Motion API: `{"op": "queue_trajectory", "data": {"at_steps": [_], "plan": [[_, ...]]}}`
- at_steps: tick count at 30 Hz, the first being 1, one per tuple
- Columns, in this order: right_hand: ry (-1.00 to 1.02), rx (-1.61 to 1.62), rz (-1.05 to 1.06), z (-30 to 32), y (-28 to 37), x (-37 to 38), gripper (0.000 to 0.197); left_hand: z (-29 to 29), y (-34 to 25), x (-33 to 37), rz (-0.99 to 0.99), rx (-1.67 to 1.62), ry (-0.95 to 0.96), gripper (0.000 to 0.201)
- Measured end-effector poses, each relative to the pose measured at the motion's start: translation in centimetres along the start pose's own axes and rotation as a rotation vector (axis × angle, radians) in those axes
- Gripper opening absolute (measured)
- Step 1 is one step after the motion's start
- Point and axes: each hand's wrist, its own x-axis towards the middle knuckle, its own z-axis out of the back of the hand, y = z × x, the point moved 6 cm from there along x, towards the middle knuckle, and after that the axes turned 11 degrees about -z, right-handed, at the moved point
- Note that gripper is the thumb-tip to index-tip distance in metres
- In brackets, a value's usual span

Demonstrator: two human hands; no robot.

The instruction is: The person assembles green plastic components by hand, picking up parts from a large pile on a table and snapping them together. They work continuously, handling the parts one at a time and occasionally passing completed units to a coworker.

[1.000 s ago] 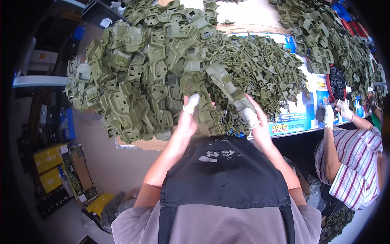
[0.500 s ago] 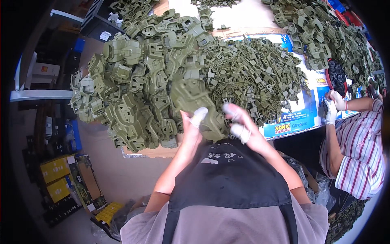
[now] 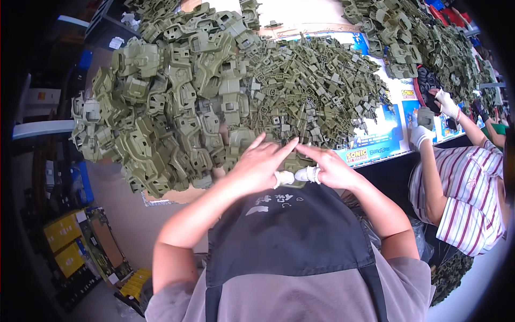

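Note:
An olive-green moulded plastic shell (image 3: pixel 295 162) lies at the table's near edge, mostly covered by my hands. My left hand (image 3: pixel 260 166) grips it from the left, fingers reaching over the top. From the right, my right hand (image 3: pixel 328 167) grips the same shell, and the two index fingertips nearly meet above it. Both thumbs wear white finger covers and press side by side at its near edge. Just beyond my hands spreads a heap of small green plastic pieces (image 3: pixel 306 86). Left of it are stacks of larger green shells (image 3: pixel 182 96).
At the right, a co-worker in a striped shirt (image 3: pixel 461 188) handles a dark green piece (image 3: pixel 425 117) with gloved hands. More green parts (image 3: pixel 402 43) lie far right. Blue printed card (image 3: pixel 375 147) covers the table there. Yellow boxes (image 3: pixel 61 236) stand low at the left.
My hands have come together over the shell, which was tilted up between them and is now lower and largely covered. The view has shifted slightly. The co-worker's hands have moved apart.

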Motion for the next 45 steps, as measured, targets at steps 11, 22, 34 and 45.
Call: {"op": "queue_trajectory", "data": {"at_steps": [11, 22, 34, 45], "plan": [[0.073, 0.106, -0.161, -3.6, -2.1, -0.5, 0.051, -4.1, 1.6, -1.0, 0.065, -0.277, 0.209, 0.075], [0.042, 0.420, -0.187, -1.9, -6.2, -0.9, 0.055, 2.0, 4.1, -5.2, 0.205, -0.471, -0.180, 0.103], [-0.020, -0.218, 0.185, -4.0, 5.6, 2.5, 0.066, -2.4, 2.2, -6.9, 0.277, -0.582, -0.441, 0.070], [0.192, 0.071, 0.208, -3.4, 3.4, 4.4, 0.071, -2.2, 1.3, -6.8, 0.254, -0.479, -0.456, 0.059]]}}
